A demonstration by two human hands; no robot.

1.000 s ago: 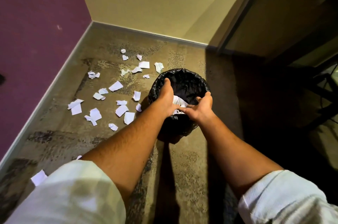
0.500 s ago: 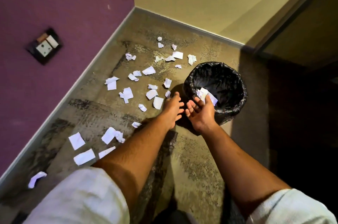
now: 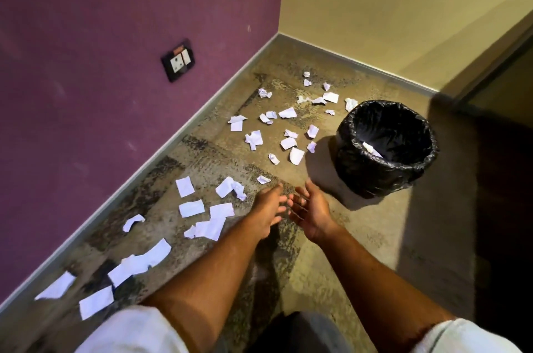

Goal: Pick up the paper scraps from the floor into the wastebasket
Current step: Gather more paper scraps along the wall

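Hands first: left hand [image 3: 266, 210] and right hand [image 3: 310, 214] both out in front, just beside each other over the floor [image 3: 360, 237], fingers spread loose, nothing held in either. Left is palm-down, right is palm turned inward toward the left. Slight motion blur on the fingertips. White sleeves [image 3: 135, 329] show at both upper arms at the bottom edge. Paper scraps [image 3: 206, 227] lie scattered across the floor, nearest batch just left of the left hand, another cluster [image 3: 288, 142] farther out, and a run of bigger pieces [image 3: 138, 264] trailing back along the baseboard [image 3: 173, 136]. One small scrap [image 3: 263, 179] sits just ahead of the left fingertips. Wastebasket [image 3: 383, 148] stands upright ahead and to the right of the right hand, near but apart, lined with a black bag, a few white scraps [image 3: 370, 148] visible inside. Purple wall [image 3: 115, 21] on the left carries a dark socket plate [image 3: 178, 63]; beige wall [image 3: 389, 6] meets it at the corner behind the far scraps.
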